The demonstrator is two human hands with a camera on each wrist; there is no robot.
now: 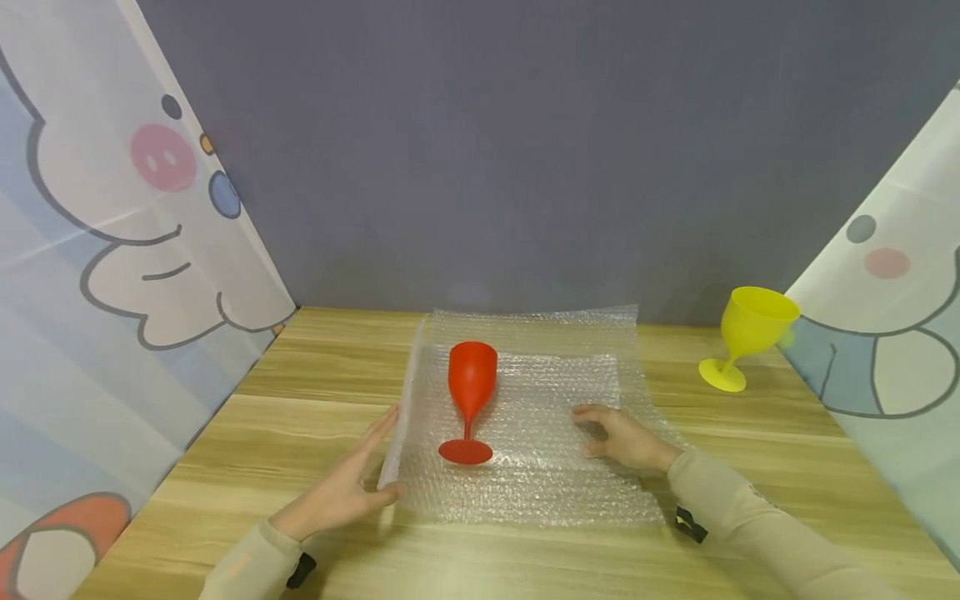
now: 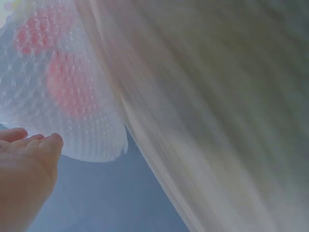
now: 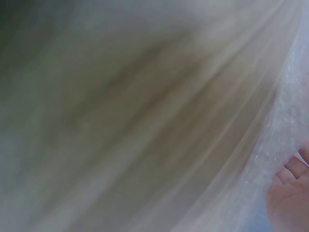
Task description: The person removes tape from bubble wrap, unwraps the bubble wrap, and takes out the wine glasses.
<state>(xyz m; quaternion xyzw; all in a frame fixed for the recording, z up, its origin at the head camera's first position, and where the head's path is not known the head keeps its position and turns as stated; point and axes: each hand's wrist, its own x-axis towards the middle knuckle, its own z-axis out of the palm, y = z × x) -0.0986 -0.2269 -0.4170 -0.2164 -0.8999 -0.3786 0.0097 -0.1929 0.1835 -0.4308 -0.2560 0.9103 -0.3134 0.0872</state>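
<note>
A red plastic goblet [image 1: 472,379] lies on its side on a sheet of bubble wrap [image 1: 555,492], its foot towards me. My left hand [image 1: 341,492] is at the sheet's left edge, fingers extended, with that edge raised against the fingers. Through the lifted bubble wrap [image 2: 29,82] in the left wrist view, red shows blurred, and the left hand's fingers [image 2: 41,145] sit right at its border. Over the sheet's right part hovers my right hand [image 1: 626,437], fingers loosely bent with nothing between them.
A yellow goblet [image 1: 756,321] stands at the back right of the wooden table [image 1: 285,417]. Behind rises a dark grey panel [image 1: 480,167]. Cartoon-printed cloths [image 1: 97,275] close in the left and right sides.
</note>
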